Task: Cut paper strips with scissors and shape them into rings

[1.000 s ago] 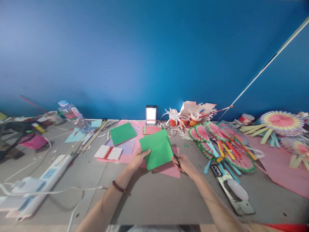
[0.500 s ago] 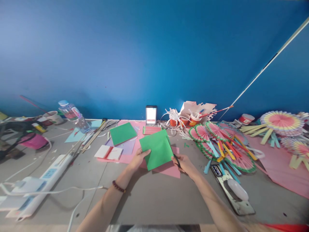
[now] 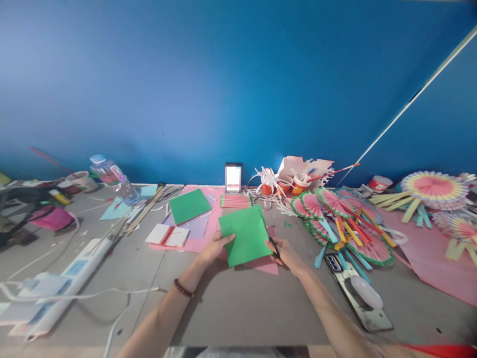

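My left hand (image 3: 215, 246) grips the left edge of a green paper sheet (image 3: 246, 235), thumb on top, holding it tilted above the grey table (image 3: 238, 308). At the sheet's right edge my right hand (image 3: 286, 252) is closed on dark scissors (image 3: 273, 244), whose blades run along that edge. A pink sheet (image 3: 265, 263) lies on the table under the green one. A bead bracelet sits on my left wrist.
A second green sheet (image 3: 189, 205), lilac and pink papers and a white-and-red pad (image 3: 167, 235) lie to the left. Folded paper fans (image 3: 343, 219) are piled right, above a phone (image 3: 357, 293). A bottle (image 3: 112, 179), power strip (image 3: 63, 283) and cables lie left. Cups (image 3: 290, 186) stand at the blue wall.
The green sheet has shifted slightly right and down. The scissors and my right hand have moved a little with its right edge.
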Motion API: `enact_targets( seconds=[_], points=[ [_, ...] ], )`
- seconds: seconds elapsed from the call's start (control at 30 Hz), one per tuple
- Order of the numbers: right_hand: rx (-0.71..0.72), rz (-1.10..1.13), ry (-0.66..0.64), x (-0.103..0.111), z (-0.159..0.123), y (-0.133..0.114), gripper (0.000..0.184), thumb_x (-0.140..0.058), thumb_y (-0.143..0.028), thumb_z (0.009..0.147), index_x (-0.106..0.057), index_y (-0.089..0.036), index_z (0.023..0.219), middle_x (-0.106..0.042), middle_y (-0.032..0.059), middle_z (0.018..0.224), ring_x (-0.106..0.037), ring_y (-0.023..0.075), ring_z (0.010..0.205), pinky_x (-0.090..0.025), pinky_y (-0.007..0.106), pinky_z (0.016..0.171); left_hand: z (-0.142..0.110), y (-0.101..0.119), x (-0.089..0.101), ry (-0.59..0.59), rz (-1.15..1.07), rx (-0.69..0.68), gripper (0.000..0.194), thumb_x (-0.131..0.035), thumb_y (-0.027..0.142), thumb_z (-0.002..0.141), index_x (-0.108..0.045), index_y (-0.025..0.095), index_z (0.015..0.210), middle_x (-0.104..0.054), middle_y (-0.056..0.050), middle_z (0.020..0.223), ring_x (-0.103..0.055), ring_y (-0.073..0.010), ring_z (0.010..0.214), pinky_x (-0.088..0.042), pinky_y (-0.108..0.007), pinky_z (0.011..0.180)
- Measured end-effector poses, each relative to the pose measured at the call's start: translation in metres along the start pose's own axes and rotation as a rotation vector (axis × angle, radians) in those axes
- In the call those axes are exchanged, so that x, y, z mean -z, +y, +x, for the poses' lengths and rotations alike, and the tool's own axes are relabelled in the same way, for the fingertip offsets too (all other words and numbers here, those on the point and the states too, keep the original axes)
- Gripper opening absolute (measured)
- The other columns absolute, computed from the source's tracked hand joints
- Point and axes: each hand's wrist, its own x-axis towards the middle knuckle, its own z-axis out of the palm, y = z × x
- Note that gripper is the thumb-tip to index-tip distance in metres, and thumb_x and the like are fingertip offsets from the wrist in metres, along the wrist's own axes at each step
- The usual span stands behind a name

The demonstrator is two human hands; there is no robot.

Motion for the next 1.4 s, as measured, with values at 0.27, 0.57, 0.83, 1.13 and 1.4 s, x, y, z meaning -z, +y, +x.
enact_targets(
  seconds=[0.27,0.57,0.83,1.13,1.4],
  points=[
    [-0.011,-0.021,0.033,-0.0004,0.0018,0.0002,0.050,-0.059,-0.068,0.063,-0.044,-0.021,0.064,-0.042,-0.0085,0.037,-0.025,0.0032,0.027,-0.011,0.019,0.034,0.0002,-0.0006,-0.0004,-0.017,0.003,0.005,0.041,-0.081,0.042,0.060,-0.073,0.016,0.091,-0.070,-0.012,0.111,-0.060,-0.0327,0.111,-0.043,-0.043,0.099],
    [-0.012,-0.012,0.044,-0.0012,-0.0020,-0.0039,0.048,-0.060,-0.065,0.063,-0.045,-0.020,0.064,-0.042,-0.0080,0.038,-0.024,0.0028,0.028,-0.012,0.019,0.034,-0.0018,0.0034,-0.0022,-0.024,0.013,-0.008,0.042,-0.081,0.042,0.060,-0.073,0.016,0.091,-0.070,-0.012,0.111,-0.060,-0.0329,0.111,-0.044,-0.043,0.099],
    [0.015,-0.034,0.038,-0.0003,-0.0001,0.0000,0.045,-0.059,-0.064,0.065,-0.045,-0.021,0.063,-0.043,-0.0080,0.038,-0.024,0.0034,0.029,-0.013,0.019,0.034,-0.0017,0.0020,-0.0021,0.006,0.008,-0.004,0.040,-0.082,0.039,0.059,-0.073,0.017,0.092,-0.070,-0.012,0.109,-0.061,-0.0330,0.110,-0.043,-0.044,0.099],
    [0.022,-0.026,0.047,-0.0009,-0.0005,-0.0010,0.044,-0.059,-0.062,0.065,-0.044,-0.021,0.062,-0.042,-0.0079,0.037,-0.024,0.0034,0.030,-0.013,0.019,0.035,-0.0011,0.0021,-0.0014,-0.014,0.020,-0.012,0.040,-0.080,0.041,0.061,-0.073,0.017,0.091,-0.070,-0.011,0.110,-0.061,-0.0326,0.109,-0.043,-0.044,0.099],
    [0.006,-0.025,0.063,-0.0008,0.0025,0.0018,0.043,-0.061,-0.061,0.063,-0.045,-0.020,0.062,-0.041,-0.0082,0.036,-0.024,0.0037,0.029,-0.013,0.020,0.035,-0.0012,0.0003,-0.0007,-0.022,0.028,-0.014,0.043,-0.080,0.042,0.062,-0.072,0.018,0.096,-0.070,-0.010,0.110,-0.061,-0.0317,0.109,-0.043,-0.043,0.098]
  ],
)
